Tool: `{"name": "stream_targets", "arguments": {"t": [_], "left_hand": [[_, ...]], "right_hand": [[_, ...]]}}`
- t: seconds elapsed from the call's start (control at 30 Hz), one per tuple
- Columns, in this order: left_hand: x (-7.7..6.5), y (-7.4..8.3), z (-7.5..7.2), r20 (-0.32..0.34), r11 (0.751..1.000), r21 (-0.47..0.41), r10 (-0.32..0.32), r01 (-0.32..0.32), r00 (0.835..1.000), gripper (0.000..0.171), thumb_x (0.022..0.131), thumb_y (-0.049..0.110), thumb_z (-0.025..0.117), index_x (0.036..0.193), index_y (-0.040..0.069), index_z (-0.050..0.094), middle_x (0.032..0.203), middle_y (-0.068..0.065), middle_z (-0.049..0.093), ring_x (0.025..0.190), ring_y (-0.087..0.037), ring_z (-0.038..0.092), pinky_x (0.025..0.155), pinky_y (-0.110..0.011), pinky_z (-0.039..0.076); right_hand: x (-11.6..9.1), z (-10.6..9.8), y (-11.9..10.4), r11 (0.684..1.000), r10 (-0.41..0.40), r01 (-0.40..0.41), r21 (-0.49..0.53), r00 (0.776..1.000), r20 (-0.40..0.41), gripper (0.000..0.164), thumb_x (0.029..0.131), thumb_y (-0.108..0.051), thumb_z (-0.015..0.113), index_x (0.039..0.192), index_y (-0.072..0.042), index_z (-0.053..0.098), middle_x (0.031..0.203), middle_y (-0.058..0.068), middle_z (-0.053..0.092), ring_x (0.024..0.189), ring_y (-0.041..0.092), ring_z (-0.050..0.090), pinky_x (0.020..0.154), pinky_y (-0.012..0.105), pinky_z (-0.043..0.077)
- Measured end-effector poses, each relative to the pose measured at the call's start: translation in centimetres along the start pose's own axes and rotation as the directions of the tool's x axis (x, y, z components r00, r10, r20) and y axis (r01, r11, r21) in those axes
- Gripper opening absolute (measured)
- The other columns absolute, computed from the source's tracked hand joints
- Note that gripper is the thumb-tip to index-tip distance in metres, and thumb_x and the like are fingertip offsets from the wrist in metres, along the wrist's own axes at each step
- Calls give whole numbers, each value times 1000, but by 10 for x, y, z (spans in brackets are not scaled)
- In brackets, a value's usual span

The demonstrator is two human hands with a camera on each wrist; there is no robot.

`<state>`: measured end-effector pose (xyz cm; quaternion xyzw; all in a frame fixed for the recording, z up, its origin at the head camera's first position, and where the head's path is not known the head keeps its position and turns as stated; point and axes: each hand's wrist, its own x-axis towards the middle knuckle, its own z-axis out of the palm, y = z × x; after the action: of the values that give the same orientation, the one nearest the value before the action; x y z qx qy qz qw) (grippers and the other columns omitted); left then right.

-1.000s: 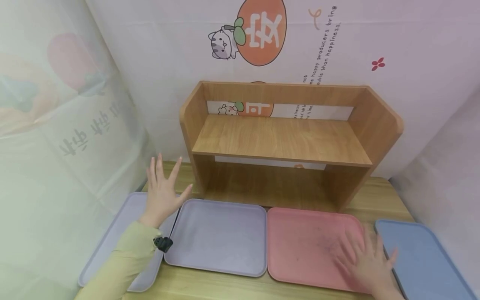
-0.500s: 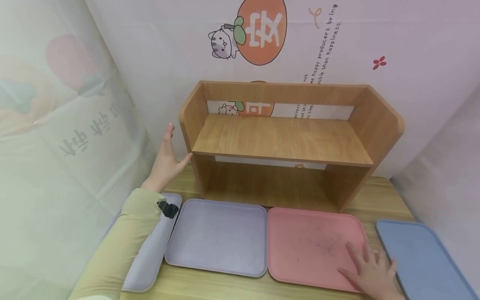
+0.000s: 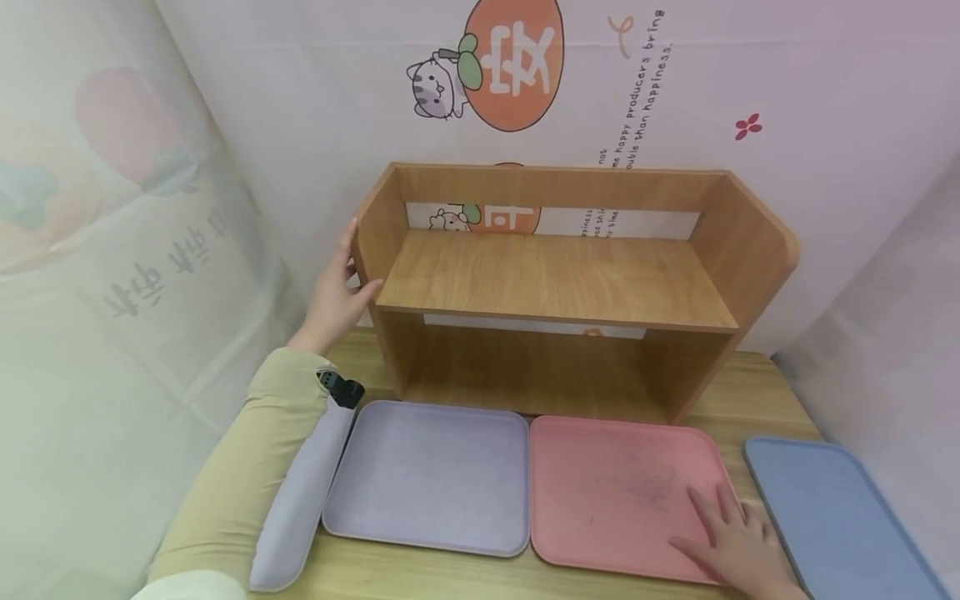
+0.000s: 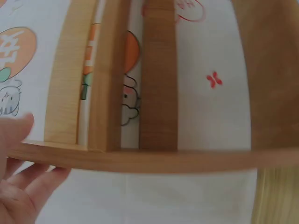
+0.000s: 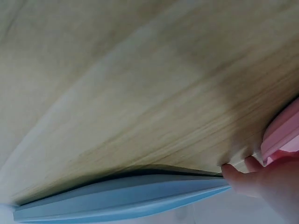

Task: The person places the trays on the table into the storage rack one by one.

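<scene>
A two-tier wooden desk shelf (image 3: 555,279) stands at the back of the table. My left hand (image 3: 335,302) is at its left side panel (image 4: 187,161), thumb on one side of the board and fingers on the other. In the left wrist view, that hand (image 4: 25,184) grips the panel near its end. My right hand (image 3: 738,542) is low over the right edge of the pink tray (image 3: 615,492), fingers spread. The right wrist view has that hand's fingertips (image 5: 229,170) down by the tabletop, between the blue tray (image 5: 121,196) and the pink one.
A lilac tray (image 3: 431,479) lies left of the pink tray. Another lilac tray (image 3: 296,508) is partly hidden under my left sleeve (image 3: 240,467). Printed cloth (image 3: 315,100) hangs behind and beside the wooden table (image 3: 390,575).
My left hand has risen from above the left lilac tray and taken hold of the shelf's left panel. The right hand has settled by the pink tray's right edge, shifting slightly.
</scene>
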<state>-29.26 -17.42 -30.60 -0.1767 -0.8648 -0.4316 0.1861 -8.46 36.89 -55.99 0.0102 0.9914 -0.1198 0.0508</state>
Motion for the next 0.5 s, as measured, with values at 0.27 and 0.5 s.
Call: {"name": "stream_targets", "arguments": {"t": [0.27,0.5], "left_hand": [[3,-4,-2,-21,1000,-12,-21,20,1000,83,90,-3,58,152,31,15,146,-25,36,114,-47,55,86,-54,51],[3,-3,-2,-32,999,-7,-33,33,999,81,90,-2,57,152,31,16,141,-28,41,114,-46,55,88,-55,50]], "right_hand": [[0,-5,3,996,-84,83,-36,996,-39,89,74,-63,66,139,-8,40,140,38,28,113,64,32,84,80,27],[4,-11,7,992,-122,121,-28,992,-36,98,56,-61,78,132,-7,48,136,41,32,106,58,38,73,74,39]]}}
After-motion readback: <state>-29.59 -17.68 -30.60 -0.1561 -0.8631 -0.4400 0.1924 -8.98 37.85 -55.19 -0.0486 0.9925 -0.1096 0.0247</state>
